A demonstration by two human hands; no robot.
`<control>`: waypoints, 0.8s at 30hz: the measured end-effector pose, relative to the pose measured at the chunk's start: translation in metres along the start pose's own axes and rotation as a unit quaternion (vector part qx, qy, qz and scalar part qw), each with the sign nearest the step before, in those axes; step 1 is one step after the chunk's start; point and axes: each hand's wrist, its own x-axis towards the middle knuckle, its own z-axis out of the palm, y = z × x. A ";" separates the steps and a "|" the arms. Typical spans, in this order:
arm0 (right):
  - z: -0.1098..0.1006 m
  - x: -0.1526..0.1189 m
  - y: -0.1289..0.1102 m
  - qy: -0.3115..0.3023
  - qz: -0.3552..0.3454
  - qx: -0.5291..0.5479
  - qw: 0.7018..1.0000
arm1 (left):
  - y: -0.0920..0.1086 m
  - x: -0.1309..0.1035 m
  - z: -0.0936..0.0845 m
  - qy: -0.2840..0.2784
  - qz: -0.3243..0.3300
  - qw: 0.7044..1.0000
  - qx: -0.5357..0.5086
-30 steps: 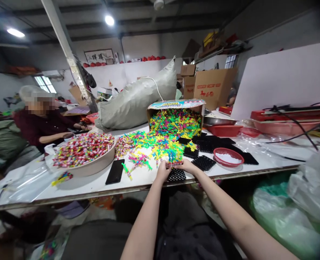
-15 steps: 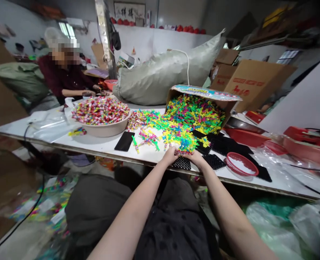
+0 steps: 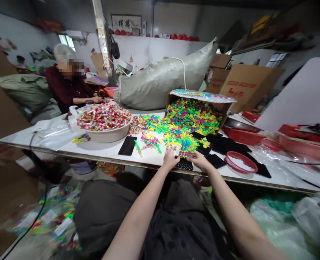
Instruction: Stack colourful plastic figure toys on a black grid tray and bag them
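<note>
My left hand (image 3: 171, 157) and my right hand (image 3: 199, 160) are at the table's front edge, on either side of a row of small candy-like tubes with bright plastic tops (image 3: 186, 148). The fingers of both hands are curled in at the ends of this row and seem to grip it. Under the row lies a black perforated tray (image 3: 184, 163). Just behind, loose green, yellow, blue and pink pieces (image 3: 173, 130) spread out from a tipped carton (image 3: 229, 98). A dark phone-like slab (image 3: 127, 145) lies left of my left hand.
A beige basin (image 3: 108, 136) heaped with wrapped tubes stands left. A large grey sack (image 3: 154, 85) lies behind. To the right are black trays (image 3: 230, 144), a red basket (image 3: 241, 162) and red basins (image 3: 243, 137). Across the table sits a person (image 3: 64, 85).
My hands have moved slightly apart, showing more of the row between them. The camera view has shifted, and the person across the table has changed posture a little.
</note>
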 end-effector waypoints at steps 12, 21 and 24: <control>0.028 -0.047 -0.001 0.217 -0.069 -0.356 0.906 | -0.076 -0.039 -0.117 0.108 -0.232 0.899 0.357; 0.036 -0.049 0.001 0.279 -0.084 -0.400 0.869 | -0.063 -0.044 -0.116 0.120 -0.294 0.908 0.274; 0.038 -0.050 0.001 0.289 -0.087 -0.412 0.860 | -0.057 -0.048 -0.113 0.125 -0.303 0.916 0.233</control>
